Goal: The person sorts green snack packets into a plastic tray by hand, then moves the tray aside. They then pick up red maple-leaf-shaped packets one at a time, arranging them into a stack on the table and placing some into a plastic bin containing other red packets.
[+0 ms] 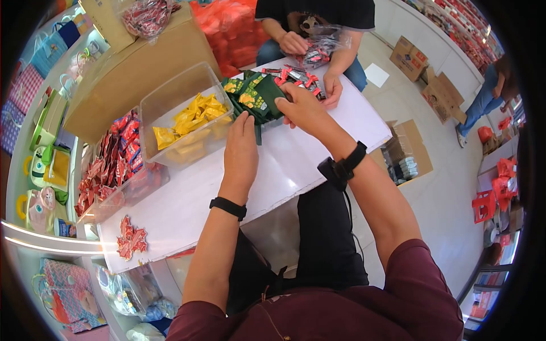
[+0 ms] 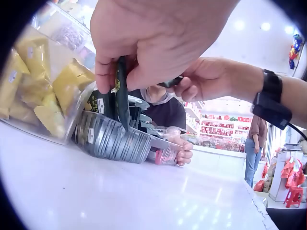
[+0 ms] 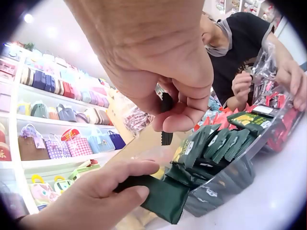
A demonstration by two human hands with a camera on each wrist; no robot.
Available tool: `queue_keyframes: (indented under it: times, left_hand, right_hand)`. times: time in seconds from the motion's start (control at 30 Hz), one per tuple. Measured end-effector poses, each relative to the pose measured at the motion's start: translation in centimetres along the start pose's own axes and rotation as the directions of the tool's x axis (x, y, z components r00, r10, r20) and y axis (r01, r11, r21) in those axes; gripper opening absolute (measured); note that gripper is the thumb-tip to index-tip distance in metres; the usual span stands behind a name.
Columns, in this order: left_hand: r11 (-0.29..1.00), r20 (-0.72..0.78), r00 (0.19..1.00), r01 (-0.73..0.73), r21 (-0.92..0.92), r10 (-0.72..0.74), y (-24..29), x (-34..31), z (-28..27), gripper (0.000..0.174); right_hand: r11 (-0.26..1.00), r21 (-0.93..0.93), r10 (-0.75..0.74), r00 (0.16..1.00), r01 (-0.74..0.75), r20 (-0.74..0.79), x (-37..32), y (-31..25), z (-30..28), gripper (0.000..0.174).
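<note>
My left hand (image 1: 241,149) pinches a dark green snack packet (image 3: 165,197) between thumb and fingers, at the near side of a clear bin (image 3: 225,191). Many more green packets (image 3: 211,148) stand packed in that bin, some with yellow print. Over the bin, my right hand (image 1: 309,109) grips another dark packet (image 3: 166,108) in curled fingers, which hide most of it. Left of the green packets is a clear plastic bin (image 1: 149,102) with yellow packets (image 1: 199,116).
Red packets (image 1: 122,148) fill a bin on the left, and a few lie on the white table (image 1: 187,219). A person (image 1: 315,17) opposite handles a plastic bag (image 1: 324,42) over black and red packets (image 1: 296,77). A cardboard box (image 1: 148,68) stands behind the bins.
</note>
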State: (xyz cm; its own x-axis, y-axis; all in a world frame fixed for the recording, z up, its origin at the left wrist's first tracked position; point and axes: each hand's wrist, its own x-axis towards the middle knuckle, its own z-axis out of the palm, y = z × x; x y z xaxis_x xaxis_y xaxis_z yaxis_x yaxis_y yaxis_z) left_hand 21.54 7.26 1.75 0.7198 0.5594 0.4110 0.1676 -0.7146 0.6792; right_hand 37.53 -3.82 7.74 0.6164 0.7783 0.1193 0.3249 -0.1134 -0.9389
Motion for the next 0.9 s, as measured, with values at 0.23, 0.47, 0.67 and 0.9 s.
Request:
queue_keyframes:
  times: [0.23,0.47,0.67,0.9]
  left_hand:
    - [0.95,-0.041,0.969,-0.23,0.209,0.243,0.5,-1.5,-2.6,0.039]
    - [0.95,-0.136,0.941,-0.299,0.093,0.309,1.1,1.4,-5.3,0.043]
    - [0.843,-0.14,0.835,-0.506,0.183,0.532,0.5,7.6,-4.2,0.047]
    - [0.877,0.085,0.956,-0.292,0.382,0.281,-1.1,10.9,-2.8,0.044]
  right_hand:
    - [0.987,-0.16,-0.026,0.999,0.019,-0.041,4.8,0.2,4.7,0.03]
    - [0.995,0.013,-0.099,0.99,0.101,-0.098,2.0,2.5,3.6,0.034]
    - [0.976,0.207,0.134,0.92,-0.059,-0.369,-8.2,5.6,-1.8,0.043]
    - [0.842,0.288,0.528,0.589,-0.455,-0.612,-20.9,19.2,-16.6,0.065]
